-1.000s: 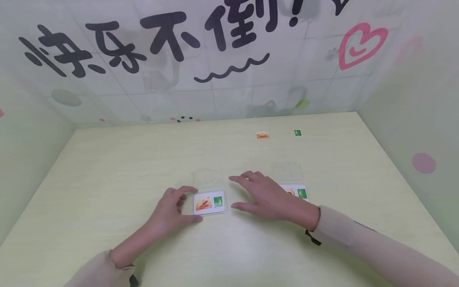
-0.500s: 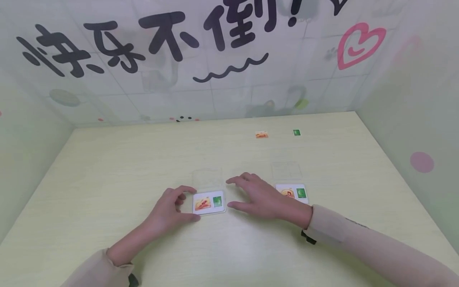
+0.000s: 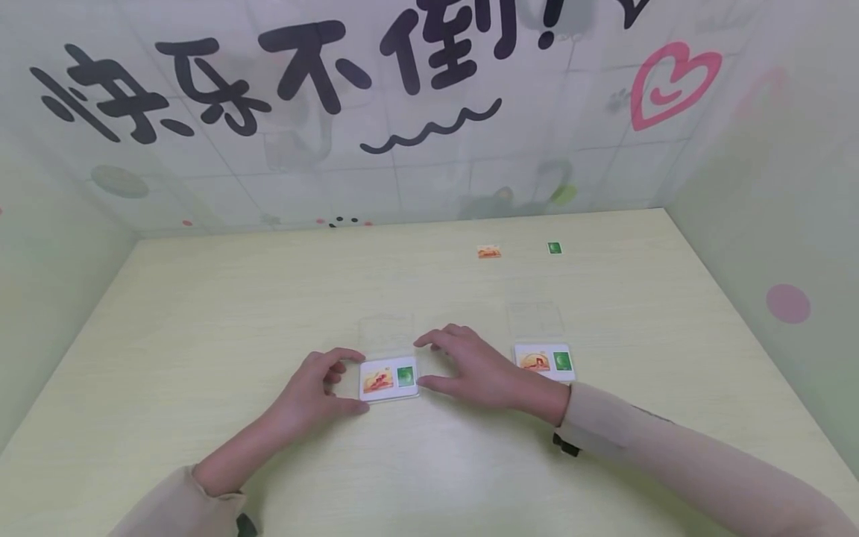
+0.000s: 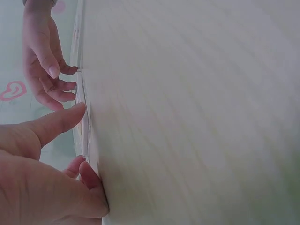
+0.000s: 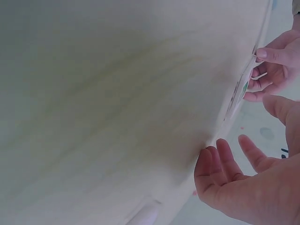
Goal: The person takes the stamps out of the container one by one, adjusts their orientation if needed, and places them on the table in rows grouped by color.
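Observation:
A flat clear case [image 3: 389,391] with a white insert lies on the table, holding an orange stamp [image 3: 378,380] and a green stamp [image 3: 406,376]. Its see-through lid [image 3: 385,332] lies folded back behind it. My left hand [image 3: 315,388] holds the case at its left end, thumb on the near edge and index finger at the far corner. At the right end hovers my right hand [image 3: 473,369], fingers spread and relaxed, its thumb tip right at the case's edge. In the left wrist view, the case [image 4: 84,129] appears edge-on beside the left thumb.
A second similar case [image 3: 558,375] with an orange and a green stamp lies right, behind the right wrist, its clear lid [image 3: 535,319] behind it. Farther back lie a loose orange stamp [image 3: 489,252] and a loose green stamp [image 3: 554,247]. Walls enclose the table [image 3: 221,298].
My right hand has moved left to the right edge of the nearer case, uncovering more of the second case. My left hand keeps its hold, nearly still.

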### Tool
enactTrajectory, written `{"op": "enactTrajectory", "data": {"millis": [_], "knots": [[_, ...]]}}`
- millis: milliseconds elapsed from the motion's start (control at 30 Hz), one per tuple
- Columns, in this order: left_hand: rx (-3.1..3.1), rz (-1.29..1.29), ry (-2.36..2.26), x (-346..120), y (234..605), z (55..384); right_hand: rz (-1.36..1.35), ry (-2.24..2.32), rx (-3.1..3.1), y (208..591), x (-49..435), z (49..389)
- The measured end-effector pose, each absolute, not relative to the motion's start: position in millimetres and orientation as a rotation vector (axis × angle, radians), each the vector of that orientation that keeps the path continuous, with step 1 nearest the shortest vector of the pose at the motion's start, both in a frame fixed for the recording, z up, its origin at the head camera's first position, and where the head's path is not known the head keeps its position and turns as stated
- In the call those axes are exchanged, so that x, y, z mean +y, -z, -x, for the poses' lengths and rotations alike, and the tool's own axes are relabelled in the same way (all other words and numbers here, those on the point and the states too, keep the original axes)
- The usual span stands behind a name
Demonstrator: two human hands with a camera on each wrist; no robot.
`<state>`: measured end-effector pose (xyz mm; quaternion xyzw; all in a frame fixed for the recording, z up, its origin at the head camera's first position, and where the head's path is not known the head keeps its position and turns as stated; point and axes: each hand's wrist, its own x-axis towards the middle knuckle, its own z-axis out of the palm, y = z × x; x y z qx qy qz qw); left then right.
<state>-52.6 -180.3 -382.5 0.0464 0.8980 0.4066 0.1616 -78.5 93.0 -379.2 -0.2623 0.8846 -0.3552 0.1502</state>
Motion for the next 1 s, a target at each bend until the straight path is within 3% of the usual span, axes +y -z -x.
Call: {"op": "enactTrajectory", "data": {"millis": [1000], "knots": [[2.568,-0.18,-1.181,-181,383,52,0.732,1.195,2.509,391,71,82]]}}
